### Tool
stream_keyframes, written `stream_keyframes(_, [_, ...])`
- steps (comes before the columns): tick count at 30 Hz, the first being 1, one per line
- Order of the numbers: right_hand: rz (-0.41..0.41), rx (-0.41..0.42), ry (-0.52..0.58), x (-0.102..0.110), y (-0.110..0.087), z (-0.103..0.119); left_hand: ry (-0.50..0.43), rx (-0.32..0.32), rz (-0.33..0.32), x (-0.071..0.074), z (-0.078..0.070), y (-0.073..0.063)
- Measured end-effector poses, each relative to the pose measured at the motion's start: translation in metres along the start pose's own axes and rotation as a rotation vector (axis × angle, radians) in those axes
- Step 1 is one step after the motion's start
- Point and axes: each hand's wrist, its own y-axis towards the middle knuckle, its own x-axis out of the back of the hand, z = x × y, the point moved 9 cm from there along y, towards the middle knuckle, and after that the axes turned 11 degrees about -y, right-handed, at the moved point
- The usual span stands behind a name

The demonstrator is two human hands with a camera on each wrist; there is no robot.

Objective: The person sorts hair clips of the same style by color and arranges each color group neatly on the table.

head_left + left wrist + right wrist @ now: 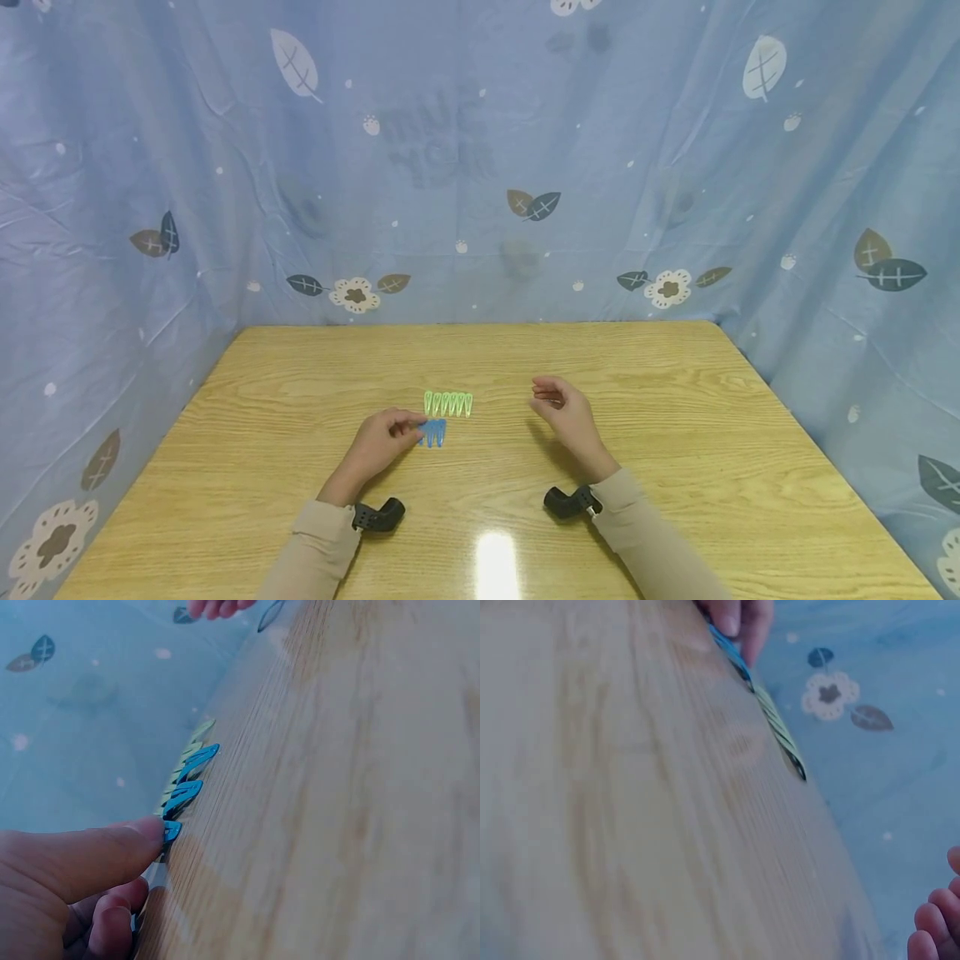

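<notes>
Several green snap hair clips (447, 404) lie side by side in a row on the table. Just in front of them is a shorter row of blue snap hair clips (439, 432), their points facing the near edge. My left hand (381, 444) pinches the leftmost blue hair clip (172, 832) between thumb and fingers, low at the wood; the thumb covers part of it. Off to the right of both rows, my right hand (567, 419) hovers over the table with loosely bent fingers and nothing in it. In the right wrist view its fingertips (931, 921) show at the lower right corner.
The wooden table (675, 467) reaches back to a blue patterned curtain (480, 208), which also hangs on both sides. Each wrist carries a black camera mount (381, 515). A bright light reflection lies on the wood near the front edge.
</notes>
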Motion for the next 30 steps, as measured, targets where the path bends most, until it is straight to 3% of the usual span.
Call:
stream_keyframes(6, [-0.042, -0.038, -0.014, 0.008, 0.007, -0.044, -0.003, -0.015, 0.002, 0.0, 0.0, -0.001])
stream_keyframes(9, [-0.058, -0.058, -0.027, 0.012, 0.008, -0.055, -0.001, -0.014, -0.001, 0.0, 0.001, 0.0])
stream_keyframes(30, [-0.097, -0.075, -0.297, 0.014, 0.01, -0.058, 0.005, -0.016, 0.007, 0.0, -0.001, 0.0])
